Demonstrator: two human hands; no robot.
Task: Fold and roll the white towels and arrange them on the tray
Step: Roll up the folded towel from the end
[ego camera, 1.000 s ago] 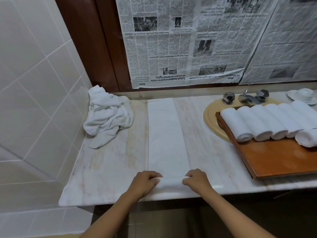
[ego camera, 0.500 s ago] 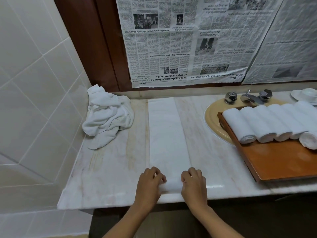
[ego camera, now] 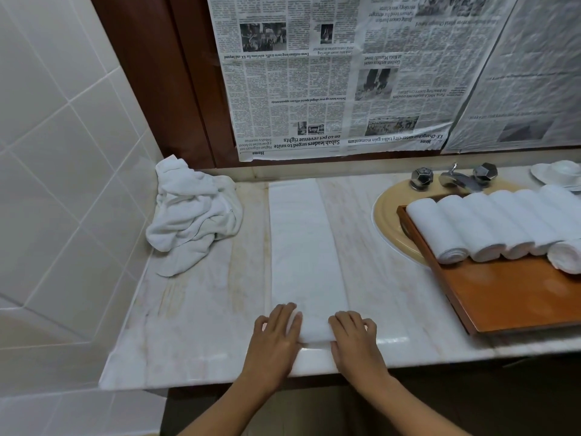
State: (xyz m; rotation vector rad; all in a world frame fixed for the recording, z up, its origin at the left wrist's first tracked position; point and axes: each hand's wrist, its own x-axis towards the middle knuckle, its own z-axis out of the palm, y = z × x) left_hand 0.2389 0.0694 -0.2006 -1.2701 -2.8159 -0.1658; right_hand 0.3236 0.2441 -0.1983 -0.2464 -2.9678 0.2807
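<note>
A long folded white towel (ego camera: 303,247) lies as a strip on the marble counter, its near end rolled into a short roll (ego camera: 315,330) at the front edge. My left hand (ego camera: 276,336) lies on the roll's left end with its fingers stretched over it. My right hand (ego camera: 353,339) sits on the right end, fingers bent over the roll. The wooden tray (ego camera: 509,297) stands at the right and carries several rolled white towels (ego camera: 481,228) in a row along its far side.
A heap of crumpled white towels (ego camera: 195,215) sits in the back left corner against the tiled wall. The tray lies partly over a yellow sink (ego camera: 388,215) with chrome taps (ego camera: 454,179). A white dish (ego camera: 558,173) stands at far right. Newspaper covers the wall behind.
Both hands went from pinching the towel's near edge to lying on top of a small roll, which has moved a little away from the counter's front edge.
</note>
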